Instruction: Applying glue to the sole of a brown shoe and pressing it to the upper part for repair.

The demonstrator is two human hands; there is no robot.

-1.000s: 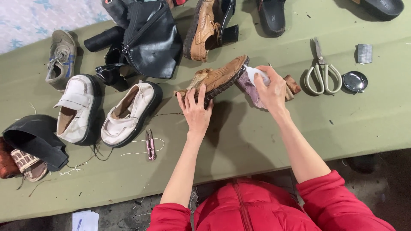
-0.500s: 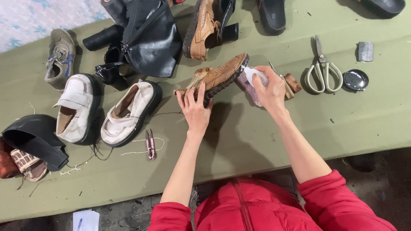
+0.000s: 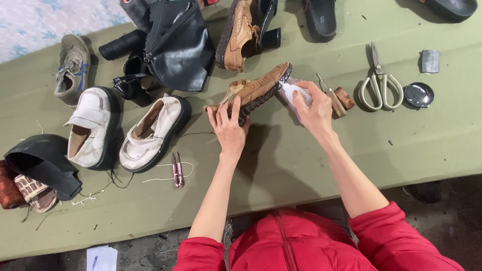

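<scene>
On the green table (image 3: 311, 165), the left hand (image 3: 228, 128) is pressing down on a tan leather shoe (image 3: 253, 93). Its fingers are spreading flat over the toe end of the shoe, not curling around it. The shoe is lying tilted, with its dark sole facing the person. The right hand (image 3: 314, 110) is closing around a small white bottle (image 3: 293, 93), and the tip of the bottle is touching the heel end of the shoe. Compared with a second ago, both hands are staying in nearly the same spots, and the shoe is not moving much at all.

Just beside the right hand, a small wooden-handled tool (image 3: 335, 98) is lying on the table. Farther right, big white-handled scissors (image 3: 380, 83) are resting near a round shiny lid (image 3: 418, 94). To the left of the shoe, two white shoes (image 3: 125, 130) are sitting side by side. Near them, small pink snips (image 3: 177, 170) are lying on loose white thread. A black boot (image 3: 175, 45) is lying above them. The person is wearing red sleeves (image 3: 396, 241).
</scene>
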